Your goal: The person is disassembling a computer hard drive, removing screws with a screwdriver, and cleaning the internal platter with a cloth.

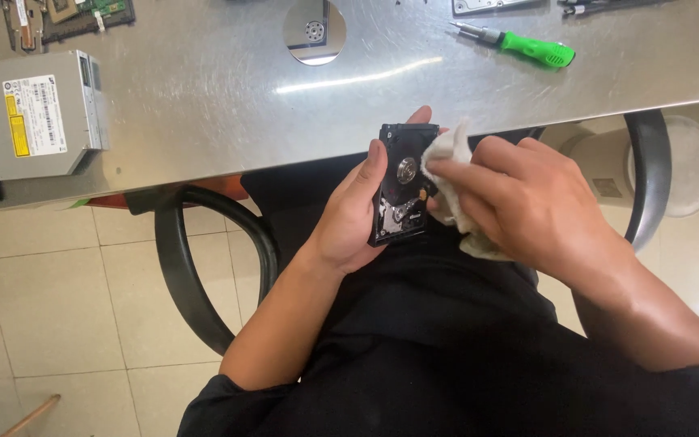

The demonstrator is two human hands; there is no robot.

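Note:
My left hand (352,214) grips a small black opened hard drive (400,184) by its left side and top, holding it above my lap just in front of the table edge. Its round spindle and inner metal parts face up. My right hand (527,202) clutches a crumpled off-white cloth (447,154) and presses it against the drive's right side. Part of the cloth hangs below my right palm.
On the steel table (204,89) lie a shiny disk platter (315,31), a green-handled screwdriver (527,46), a grey optical drive (38,113) at the left and circuit boards (74,16) at the far left. Black chair armrests (180,259) flank my lap. A pale bin (689,162) stands right.

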